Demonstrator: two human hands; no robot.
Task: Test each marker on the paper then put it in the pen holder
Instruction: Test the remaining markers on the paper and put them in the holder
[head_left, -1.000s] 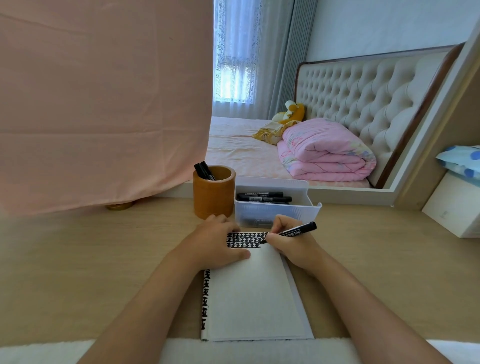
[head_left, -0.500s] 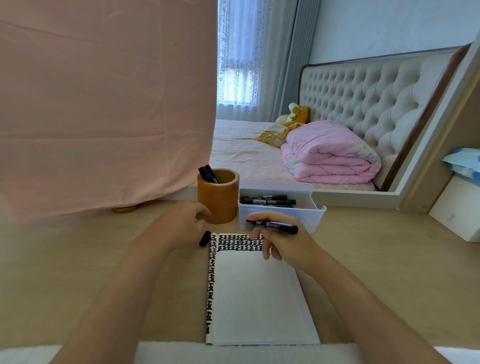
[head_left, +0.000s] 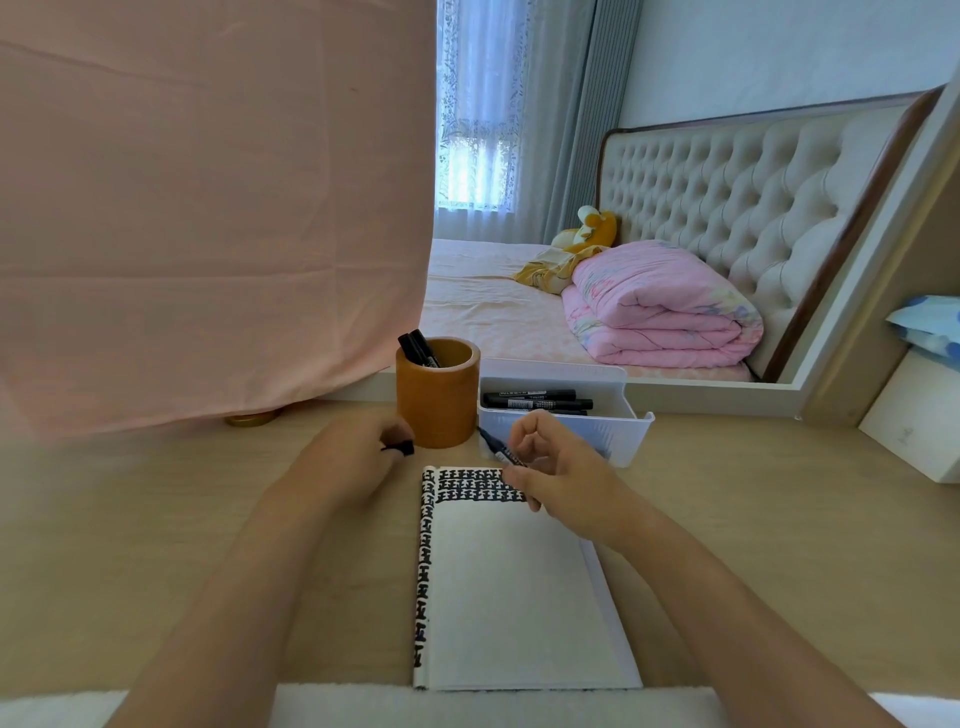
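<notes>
- Marker (head_left: 500, 450) is in the right hand (head_left: 558, 470). The thumb and a finger pinch it near its middle, and the other fingers are loosely bent.
- The left hand (head_left: 353, 460) has its fingers curled on a small black cap (head_left: 402, 447). It looks like the marker's own cap.
- The marker's long way runs from the right hand up and to the left. Its far end points at the gap between the cap and the pen holder (head_left: 439, 397). That end is blurry, so I cannot tell if the tip is bare.
- The cap is to the left of that end, near it but not touching. I think the cap goes on next, so the two hands need to come together.
- The pen holder stands on the bench (head_left: 156, 519) just behind both hands, a bit nearer the left hand. Two tested markers (head_left: 418, 349) lean in it.
- The paper (head_left: 514, 597) lies flat in front of the person. Thick black marks (head_left: 475, 486) fill its top and run down its left side.
- A white tray (head_left: 631, 423) sits just right of the pen holder with spare markers (head_left: 535, 401) lying in it. They have white writing, but it is too small to read.
</notes>
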